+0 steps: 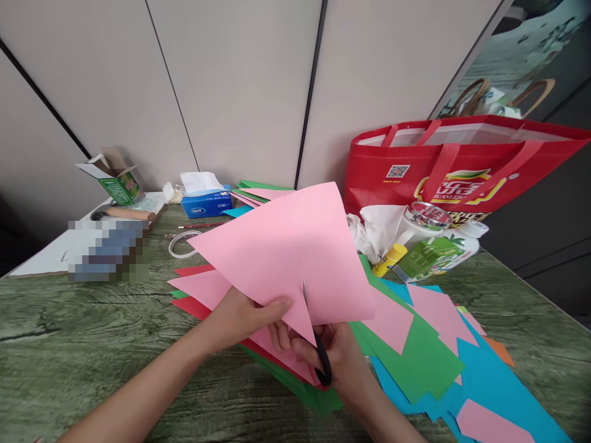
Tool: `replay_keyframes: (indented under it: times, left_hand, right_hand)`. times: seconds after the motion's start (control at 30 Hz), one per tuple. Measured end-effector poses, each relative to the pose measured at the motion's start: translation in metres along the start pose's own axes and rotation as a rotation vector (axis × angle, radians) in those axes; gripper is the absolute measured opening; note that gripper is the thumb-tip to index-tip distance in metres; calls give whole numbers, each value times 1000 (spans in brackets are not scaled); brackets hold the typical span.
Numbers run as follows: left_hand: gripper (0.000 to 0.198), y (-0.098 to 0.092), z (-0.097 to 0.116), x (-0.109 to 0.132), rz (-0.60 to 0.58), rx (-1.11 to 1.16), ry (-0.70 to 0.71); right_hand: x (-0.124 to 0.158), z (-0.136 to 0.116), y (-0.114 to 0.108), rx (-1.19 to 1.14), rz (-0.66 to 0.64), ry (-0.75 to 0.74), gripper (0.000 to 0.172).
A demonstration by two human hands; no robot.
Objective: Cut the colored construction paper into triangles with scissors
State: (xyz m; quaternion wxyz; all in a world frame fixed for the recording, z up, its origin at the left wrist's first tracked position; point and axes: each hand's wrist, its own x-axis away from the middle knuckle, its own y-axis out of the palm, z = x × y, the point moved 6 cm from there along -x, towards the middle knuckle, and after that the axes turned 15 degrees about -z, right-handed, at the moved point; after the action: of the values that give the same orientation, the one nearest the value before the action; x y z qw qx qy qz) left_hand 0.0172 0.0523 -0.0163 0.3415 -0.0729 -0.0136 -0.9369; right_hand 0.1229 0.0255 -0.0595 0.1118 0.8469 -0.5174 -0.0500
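Note:
A large sheet of pink paper [281, 240] is held up in front of me, with a slit running up from its lower edge. My left hand [252, 317] pinches the paper left of the slit, thumb on top. Black-handled scissors [324, 363] are in my right hand [339, 354], whose fingers are through the handle. Most of the blades are hidden by the paper; a tip shows in the slit. Beneath my hands lies a stack of pink, red and green paper [198, 288].
Green, blue and pink paper pieces [415, 344] cover the right side of the table. A red bag [383, 160], mug [418, 224], green carton [427, 258] and yellow glue stick [389, 260] stand behind. Back left are a blue tissue box [207, 204], tape roll [184, 244] and green box [120, 187].

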Motion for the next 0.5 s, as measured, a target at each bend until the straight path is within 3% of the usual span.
replay_keyframes:
  times: [0.5]
  left_hand:
    - [31,1,0,1,-5,-4,-2]
  right_hand:
    - [1,5,-1,-27,38,118,31]
